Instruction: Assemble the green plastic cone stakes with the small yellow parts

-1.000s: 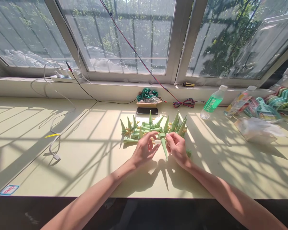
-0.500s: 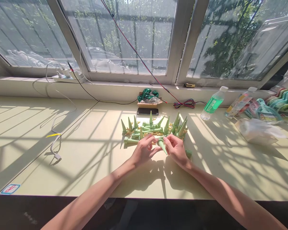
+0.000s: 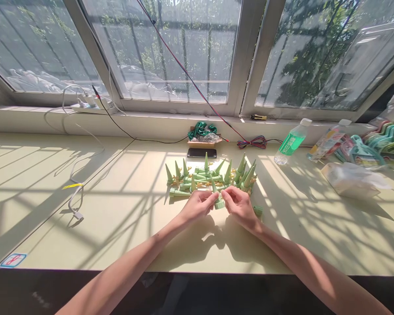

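Between both hands is a green cone-shaped piece [image 3: 219, 204], its wide ribbed end toward me and its point toward the window. My left hand [image 3: 198, 204] pinches it from the left with thumb and fingertips. From the right, the fingertips of my right hand [image 3: 239, 204] close on the same piece. Just beyond the hands sits a cluster of similar green cones [image 3: 206, 175], some upright and some lying down, with small yellowish parts among them. Another green piece [image 3: 258, 211] lies beside my right wrist, partly hidden.
Behind the cones are a black phone [image 3: 202, 153] and a small box [image 3: 205, 142] with green wrapping. Rightward stand a green-labelled bottle [image 3: 292, 142], a second bottle [image 3: 330, 140] and a white plastic packet [image 3: 351, 179]. A white cable [image 3: 75, 205] lies at left.
The green cone has been turned over between my hands: its point faced me before and now faces the window. My left fingers have closed in around it.
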{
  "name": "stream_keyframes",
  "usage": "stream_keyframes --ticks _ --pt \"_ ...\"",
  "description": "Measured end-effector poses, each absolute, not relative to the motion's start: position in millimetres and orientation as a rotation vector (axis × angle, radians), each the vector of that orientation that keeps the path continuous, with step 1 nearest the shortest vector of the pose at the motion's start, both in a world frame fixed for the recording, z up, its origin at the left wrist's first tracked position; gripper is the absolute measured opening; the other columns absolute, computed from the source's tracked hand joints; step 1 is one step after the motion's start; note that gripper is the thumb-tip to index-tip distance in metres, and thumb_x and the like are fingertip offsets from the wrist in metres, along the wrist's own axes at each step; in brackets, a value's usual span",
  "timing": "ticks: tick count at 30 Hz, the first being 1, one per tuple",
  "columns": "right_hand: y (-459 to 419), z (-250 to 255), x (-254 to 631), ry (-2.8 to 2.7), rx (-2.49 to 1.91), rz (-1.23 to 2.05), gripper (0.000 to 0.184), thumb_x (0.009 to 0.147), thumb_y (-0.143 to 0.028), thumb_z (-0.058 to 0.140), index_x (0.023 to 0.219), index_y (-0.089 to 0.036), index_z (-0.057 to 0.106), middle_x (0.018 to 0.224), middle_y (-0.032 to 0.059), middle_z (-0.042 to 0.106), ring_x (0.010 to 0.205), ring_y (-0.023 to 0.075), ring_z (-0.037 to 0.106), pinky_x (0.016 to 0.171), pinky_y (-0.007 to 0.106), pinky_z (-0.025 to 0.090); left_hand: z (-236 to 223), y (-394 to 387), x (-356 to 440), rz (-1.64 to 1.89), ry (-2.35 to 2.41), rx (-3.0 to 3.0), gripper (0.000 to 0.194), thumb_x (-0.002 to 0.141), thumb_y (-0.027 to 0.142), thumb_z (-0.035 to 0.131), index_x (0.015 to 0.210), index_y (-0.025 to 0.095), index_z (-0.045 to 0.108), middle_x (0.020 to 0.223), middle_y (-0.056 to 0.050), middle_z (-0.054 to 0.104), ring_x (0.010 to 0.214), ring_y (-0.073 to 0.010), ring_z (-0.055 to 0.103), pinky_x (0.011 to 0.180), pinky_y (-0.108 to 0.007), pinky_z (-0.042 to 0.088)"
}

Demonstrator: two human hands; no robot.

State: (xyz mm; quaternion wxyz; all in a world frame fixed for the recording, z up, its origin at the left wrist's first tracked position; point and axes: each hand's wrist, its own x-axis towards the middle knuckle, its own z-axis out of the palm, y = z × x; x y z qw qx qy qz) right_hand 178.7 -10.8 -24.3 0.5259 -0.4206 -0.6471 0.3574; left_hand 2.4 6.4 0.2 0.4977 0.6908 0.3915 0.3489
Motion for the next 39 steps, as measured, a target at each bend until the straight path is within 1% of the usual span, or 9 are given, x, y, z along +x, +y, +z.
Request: stream_keyframes --ticks 4,7,9,12,16,24,28,32,39 --pt "-12.6 -23.5 177.2 -1.570 -0.995 0.814 0.028 0.096 -0.042 0.057 0.080 -0.020 0.060 0.062 -0.0025 0.052 0.050 0.0113 0.046 0.047 0.025 0.038 -1.2 6.2 4.3 0.794 0.944 1.536 0.062 0.093 0.063 0.049 0.051 0.018 0.041 0.038 0.004 0.040 0.034 -0.0067 0.037 0.037 -0.020 0.027" --pt "-12.6 -24.3 175.6 -1.512 -1.008 0.840 0.029 0.096 -0.044 0.058 0.079 -0.020 0.059 0.058 -0.0040 0.049 0.047 0.0109 0.043 0.044 0.025 0.036 -3.4 6.0 5.2 0.895 0.981 1.641 0.055 0.096 0.055 0.050 0.056 0.017 0.046 0.045 0.003 0.045 0.039 -0.0068 0.040 0.039 -0.019 0.030" --pt "-11.5 -24.8 175.3 -1.443 -1.016 0.863 0.030 0.096 -0.046 0.058 0.078 -0.021 0.058 0.055 -0.0050 0.046 0.044 0.0107 0.042 0.042 0.025 0.035 -4.9 5.7 5.0 1.020 0.990 1.765 0.042 0.096 0.046 0.053 0.068 0.015 0.056 0.059 0.000 0.056 0.047 -0.0082 0.048 0.042 -0.019 0.036" --pt "-9.3 -23.7 176.0 -1.332 -1.024 0.891 0.033 0.095 -0.049 0.058 0.075 -0.021 0.055 0.054 -0.0055 0.045 0.041 0.0104 0.041 0.039 0.025 0.033 -7.3 4.7 3.4 1.151 0.972 1.944 0.018 0.092 0.031 0.059 0.101 0.016 0.063 0.085 -0.004 0.064 0.057 -0.0091 0.055 0.048 -0.019 0.045" --pt "-7.9 -20.7 176.9 -1.281 -1.026 0.917 0.036 0.094 -0.049 0.059 0.071 -0.022 0.052 0.051 -0.0062 0.044 0.039 0.0099 0.041 0.038 0.024 0.031 -10.5 4.3 2.0 1.161 0.905 2.182 0.035 0.087 0.018 0.062 0.121 0.019 0.058 0.097 -0.004 0.062 0.054 -0.0061 0.051 0.051 -0.020 0.047" --pt "-8.7 -20.0 175.8 -1.320 -1.025 0.955 0.039 0.093 -0.050 0.060 0.069 -0.021 0.052 0.049 -0.0063 0.045 0.039 0.0098 0.042 0.039 0.024 0.032 -14.2 6.6 1.9 1.201 0.874 2.298 0.017 0.084 0.014 0.064 0.100 0.017 0.061 0.092 -0.003 0.062 0.054 -0.0066 0.052 0.052 -0.021 0.046" --pt "-9.7 -18.7 176.6 -1.350 -1.003 0.947 0.037 0.093 -0.048 0.061 0.070 -0.021 0.053 0.052 -0.0056 0.047 0.041 0.0097 0.043 0.040 0.024 0.032 -11.4 4.6 2.3 1.135 0.877 2.158 0.009 0.086 0.022 0.066 0.090 0.015 0.063 0.085 -0.003 0.062 0.055 -0.0072 0.052 0.051 -0.020 0.043" --pt "-10.4 -19.4 177.6 -1.398 -0.991 0.910 0.033 0.095 -0.045 0.060 0.073 -0.020 0.055 0.053 -0.0058 0.046 0.042 0.0093 0.041 0.042 0.024 0.032 -6.4 2.9 4.3 1.047 0.894 1.877 0.021 0.086 0.033 0.068 0.082 0.013 0.065 0.078 -0.003 0.062 0.059 -0.0089 0.052 0.049 -0.019 0.042" --pt "-10.3 -21.9 179.0 -1.461 -0.962 0.859 0.030 0.097 -0.041 0.058 0.076 -0.020 0.056 0.054 -0.0055 0.046 0.044 0.0098 0.042 0.042 0.024 0.033 2.1 3.7 4.3 0.795 0.901 1.473 0.047 0.087 0.054 0.065 0.065 0.013 0.059 0.046 0.004 0.046 0.039 -0.0071 0.040 0.039 -0.019 0.031"
